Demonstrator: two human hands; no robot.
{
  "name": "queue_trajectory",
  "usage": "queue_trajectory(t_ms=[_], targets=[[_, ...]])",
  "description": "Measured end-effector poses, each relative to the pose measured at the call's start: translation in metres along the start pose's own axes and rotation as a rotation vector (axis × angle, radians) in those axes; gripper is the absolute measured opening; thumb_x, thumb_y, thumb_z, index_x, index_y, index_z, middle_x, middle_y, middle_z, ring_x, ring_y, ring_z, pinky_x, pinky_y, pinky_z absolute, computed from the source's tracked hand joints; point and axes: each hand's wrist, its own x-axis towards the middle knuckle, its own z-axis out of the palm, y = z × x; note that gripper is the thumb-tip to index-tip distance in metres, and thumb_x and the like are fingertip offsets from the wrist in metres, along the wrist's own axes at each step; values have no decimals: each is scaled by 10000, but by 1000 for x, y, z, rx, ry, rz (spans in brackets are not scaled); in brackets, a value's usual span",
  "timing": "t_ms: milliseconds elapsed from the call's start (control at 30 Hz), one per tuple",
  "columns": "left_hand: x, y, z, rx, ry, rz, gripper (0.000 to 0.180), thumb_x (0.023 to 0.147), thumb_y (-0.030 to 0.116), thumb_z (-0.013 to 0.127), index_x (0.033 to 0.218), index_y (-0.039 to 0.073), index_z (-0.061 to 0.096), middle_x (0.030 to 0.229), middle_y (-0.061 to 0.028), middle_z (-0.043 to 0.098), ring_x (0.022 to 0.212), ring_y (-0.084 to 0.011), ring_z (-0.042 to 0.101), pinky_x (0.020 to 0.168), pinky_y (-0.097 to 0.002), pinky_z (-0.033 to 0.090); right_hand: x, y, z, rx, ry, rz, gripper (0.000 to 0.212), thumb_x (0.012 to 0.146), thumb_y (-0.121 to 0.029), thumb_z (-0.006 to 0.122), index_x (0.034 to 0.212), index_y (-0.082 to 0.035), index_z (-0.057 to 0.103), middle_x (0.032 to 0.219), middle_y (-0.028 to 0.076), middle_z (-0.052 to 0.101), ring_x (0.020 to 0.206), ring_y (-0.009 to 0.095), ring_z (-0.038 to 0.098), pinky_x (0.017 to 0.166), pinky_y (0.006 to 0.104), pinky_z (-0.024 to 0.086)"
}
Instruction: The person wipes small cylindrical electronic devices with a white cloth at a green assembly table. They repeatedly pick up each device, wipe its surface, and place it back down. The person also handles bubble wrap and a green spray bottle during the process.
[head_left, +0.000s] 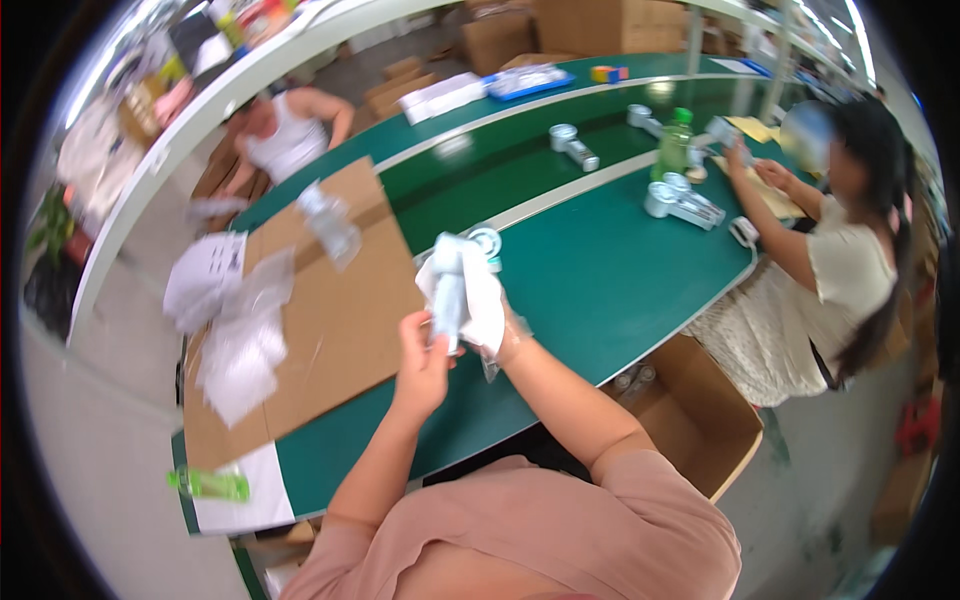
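My left hand [425,365] is closed around the lower end of a pale blue handheld device [450,290]. This device has a rounded head and a straight handle, and is held tilted up over the green table. My right hand [508,338] presses a white cloth [487,310] against its side; the cloth hides most of those fingers. Just behind the head shows a pale ring-shaped part [486,242], and I cannot tell whether it belongs to the same device. Several similar devices [685,202] lie farther right on the table.
Flat cardboard [320,350] covers the table's left, bearing plastic bags [240,365] and a clear bottle [330,225]. One green bottle [210,485] lies near left; another [675,145] stands back right. An open carton [700,420] is below right. Co-workers sit at right and far left.
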Motion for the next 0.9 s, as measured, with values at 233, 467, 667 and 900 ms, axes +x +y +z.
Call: queue_trajectory(t_ms=[233, 467, 667, 900], targets=[[-26, -17, -18, -7, 68, -338, 255, 934, 214, 586, 1046, -1, 507, 895, -78, 593, 709, -109, 561, 614, -259, 467, -8, 12, -2, -200, 243, -67, 340, 931, -278, 587, 1154, -23, 562, 967, 63, 637, 834, 164, 629, 705, 308, 532], [-29, -11, -43, -238, -172, -352, 217, 887, 61, 471, 1088, 34, 547, 848, -44, 608, 743, -111, 564, 659, -247, 469, -23, 43, 28, -547, 91, 238, 373, 855, -56, 600, 1207, 23, 505, 1036, 100, 617, 871, 181, 632, 729, 305, 541], [-2, -27, -144, 467, 76, -187, 160, 868, 103, 552, 976, 29, 645, 862, -99, 668, 790, -174, 622, 718, -315, 496, -23, 48, 18, -610, 198, 267, 421, 834, 5, 602, 1238, -7, 481, 1034, 118, 619, 883, 215, 651, 720, 317, 550], [91, -74, -311, 1015, 599, -37, 133, 825, 97, 587, 899, 33, 677, 877, -173, 671, 785, -311, 648, 724, -389, 508, -19, 59, 11, -1017, 88, -35, 466, 779, -39, 693, 1209, -19, 515, 1067, 99, 631, 970, 192, 613, 857, 308, 479]])
